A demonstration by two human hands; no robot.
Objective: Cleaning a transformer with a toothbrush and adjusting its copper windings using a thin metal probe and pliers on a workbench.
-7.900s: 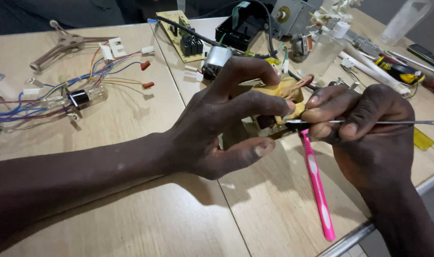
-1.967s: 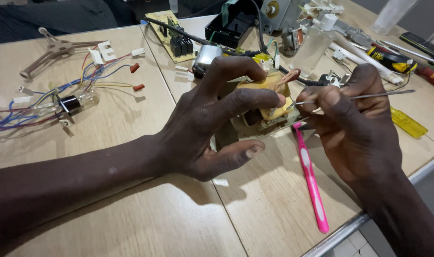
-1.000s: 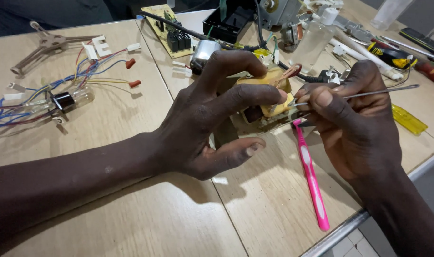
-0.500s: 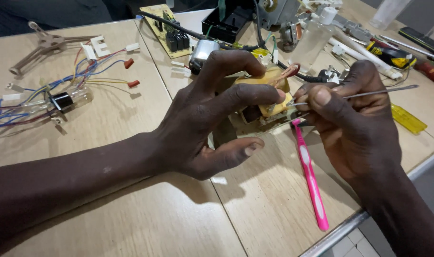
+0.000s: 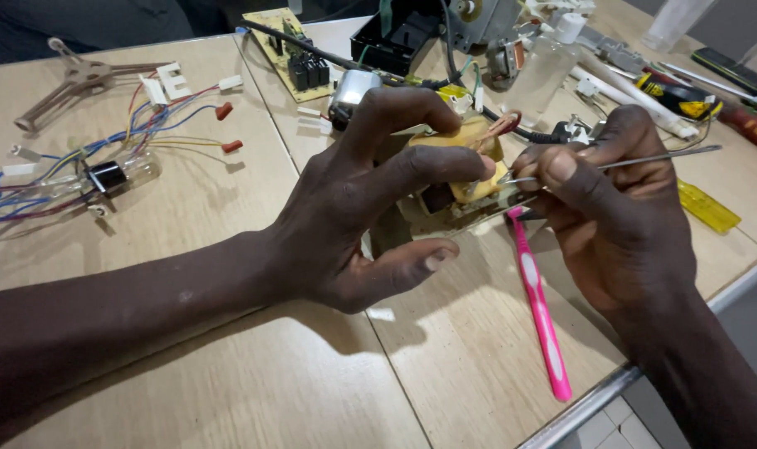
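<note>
My left hand (image 5: 370,199) arches over a small transformer (image 5: 462,179) wrapped in yellow tape, its fingers pressing down on the top while the thumb rests on the wooden table. In my right hand (image 5: 619,208) I pinch a thin metal tool (image 5: 653,158), a slim steel shaft whose tip touches the transformer's right side near its reddish wires (image 5: 505,125). A pink toothbrush (image 5: 540,303) lies on the table just below the transformer, under my right hand.
A bundle of coloured wires with a small bulb (image 5: 104,170) lies far left. A green circuit board (image 5: 294,50), black housing (image 5: 399,37), clear bottle (image 5: 540,71), yellow part (image 5: 707,206) and screwdrivers (image 5: 711,104) crowd the back. The table edge (image 5: 644,374) runs at lower right.
Both hands stay on the transformer and metal tool. The view has shifted slightly; the right hand has edged a little up and left against the transformer.
</note>
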